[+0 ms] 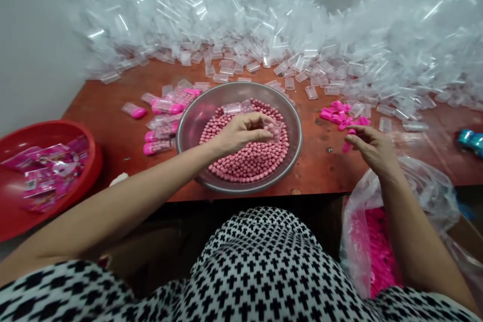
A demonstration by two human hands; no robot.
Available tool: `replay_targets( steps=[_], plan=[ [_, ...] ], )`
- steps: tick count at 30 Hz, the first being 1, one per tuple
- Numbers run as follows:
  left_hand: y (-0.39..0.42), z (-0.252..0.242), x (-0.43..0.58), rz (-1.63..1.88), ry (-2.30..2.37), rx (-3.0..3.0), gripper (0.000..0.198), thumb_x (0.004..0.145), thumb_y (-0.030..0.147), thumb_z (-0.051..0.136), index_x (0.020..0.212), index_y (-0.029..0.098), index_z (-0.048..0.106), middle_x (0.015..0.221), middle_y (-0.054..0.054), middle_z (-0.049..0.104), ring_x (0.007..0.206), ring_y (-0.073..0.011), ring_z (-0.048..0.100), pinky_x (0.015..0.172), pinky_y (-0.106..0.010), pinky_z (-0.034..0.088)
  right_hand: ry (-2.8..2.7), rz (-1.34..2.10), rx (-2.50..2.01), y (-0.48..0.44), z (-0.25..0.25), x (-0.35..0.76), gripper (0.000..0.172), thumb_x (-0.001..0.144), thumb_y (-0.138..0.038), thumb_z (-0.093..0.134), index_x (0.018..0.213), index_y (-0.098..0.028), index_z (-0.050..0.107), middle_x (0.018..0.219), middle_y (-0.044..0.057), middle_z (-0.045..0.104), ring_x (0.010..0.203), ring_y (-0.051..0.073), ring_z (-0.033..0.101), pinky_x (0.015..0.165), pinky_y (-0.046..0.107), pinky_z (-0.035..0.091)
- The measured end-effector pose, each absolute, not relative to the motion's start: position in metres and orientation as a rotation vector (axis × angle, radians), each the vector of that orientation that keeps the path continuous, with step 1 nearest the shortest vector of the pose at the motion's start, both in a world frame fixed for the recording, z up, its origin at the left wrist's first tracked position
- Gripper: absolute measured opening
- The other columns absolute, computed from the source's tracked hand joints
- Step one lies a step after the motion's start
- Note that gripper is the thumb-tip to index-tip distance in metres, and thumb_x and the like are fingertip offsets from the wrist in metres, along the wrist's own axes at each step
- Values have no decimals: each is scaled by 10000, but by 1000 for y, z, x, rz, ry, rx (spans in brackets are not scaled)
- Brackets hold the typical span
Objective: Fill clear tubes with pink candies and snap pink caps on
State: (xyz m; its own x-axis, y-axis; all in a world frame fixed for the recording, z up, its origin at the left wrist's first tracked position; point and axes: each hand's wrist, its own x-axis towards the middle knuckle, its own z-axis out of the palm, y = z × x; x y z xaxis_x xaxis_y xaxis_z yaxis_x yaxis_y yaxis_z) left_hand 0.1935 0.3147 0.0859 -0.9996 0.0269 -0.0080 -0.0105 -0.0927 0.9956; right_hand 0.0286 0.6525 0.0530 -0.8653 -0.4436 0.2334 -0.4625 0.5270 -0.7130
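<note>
Black-and-white cross-printed fabric (264, 271) covers the lap at the table's near edge. Beyond it, the left hand (241, 133) hovers over a round, dull-shining metal bowl (196, 115), its fingers curled in and pinching a small clear tube (273, 128) just above the smooth, matte pink beads (249, 161) heaped in the bowl. The right hand (373, 148) rests low on the worn reddish table (113, 105), with thumb and forefinger closed on a glossy pink cap (346, 147), near a loose cluster of caps (337, 112). Below that wrist, a crinkled clear bag (426, 186) bulges with more pink pieces. Capped tubes (162, 126) lie left of the bowl. A red plastic basin (49, 128) holds pink packets. Translucent empty tubes (264, 20) bank up along the wall.
</note>
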Motion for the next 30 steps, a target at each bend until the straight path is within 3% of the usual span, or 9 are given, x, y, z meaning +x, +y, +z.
replay_targets(
  steps=[3, 7, 12, 18, 25, 27, 30],
  plan=[
    [314, 85, 196, 2265, 2202, 46, 295, 782, 303, 770, 1003, 124, 688, 929, -74, 725, 865, -158, 695, 833, -334, 587, -2572, 1724, 829, 608, 83, 55, 291, 779, -422, 736, 970, -205, 705, 744, 4, 676, 585, 131, 607, 556, 281, 518],
    [316, 85, 200, 2232, 2220, 29, 323, 802, 335, 738, 1050, 132, 692, 993, -86, 722, 883, -160, 684, 823, -335, 583, -2461, 1916, 1108, 554, 109, 83, 286, 793, -454, 751, 917, -212, 664, 848, 23, 716, 651, 129, 639, 555, 254, 504],
    [319, 89, 204, 2174, 2297, 112, 288, 819, 319, 707, 1048, 144, 719, 1010, -83, 737, 908, -179, 687, 835, -327, 568, -2386, 1804, 1333, 512, 116, 93, 354, 734, -479, 817, 902, -225, 637, 755, -22, 660, 630, 119, 580, 594, 259, 474],
    [317, 92, 207, 2072, 2521, 217, 241, 851, 328, 673, 995, 154, 754, 863, -36, 738, 790, -156, 668, 745, -264, 526, -2444, 1558, 1543, 488, 121, 100, 415, 706, -566, 807, 805, -198, 641, 708, -19, 636, 593, 106, 514, 554, 247, 414],
    [313, 93, 209, 2042, 2618, 207, 247, 860, 316, 654, 1012, 153, 761, 875, -37, 762, 813, -169, 689, 744, -245, 506, -2465, 1683, 1463, 489, 117, 98, 446, 634, -554, 859, 759, -199, 619, 690, -23, 634, 597, 113, 515, 546, 252, 417],
    [306, 91, 205, 1873, 2735, 139, 245, 872, 317, 643, 1014, 157, 763, 901, -39, 773, 827, -173, 695, 769, -247, 498, -2434, 1829, 1328, 490, 114, 94, 447, 623, -540, 870, 777, -210, 611, 697, -29, 634, 599, 116, 532, 545, 254, 435],
    [299, 87, 195, 1244, 2953, 22, 165, 851, 260, 660, 918, 169, 780, 865, -49, 774, 821, -190, 690, 771, -262, 471, -2400, 1974, 1125, 489, 106, 89, 467, 591, -538, 886, 770, -225, 590, 676, -39, 617, 576, 115, 533, 516, 248, 440]
  ],
)
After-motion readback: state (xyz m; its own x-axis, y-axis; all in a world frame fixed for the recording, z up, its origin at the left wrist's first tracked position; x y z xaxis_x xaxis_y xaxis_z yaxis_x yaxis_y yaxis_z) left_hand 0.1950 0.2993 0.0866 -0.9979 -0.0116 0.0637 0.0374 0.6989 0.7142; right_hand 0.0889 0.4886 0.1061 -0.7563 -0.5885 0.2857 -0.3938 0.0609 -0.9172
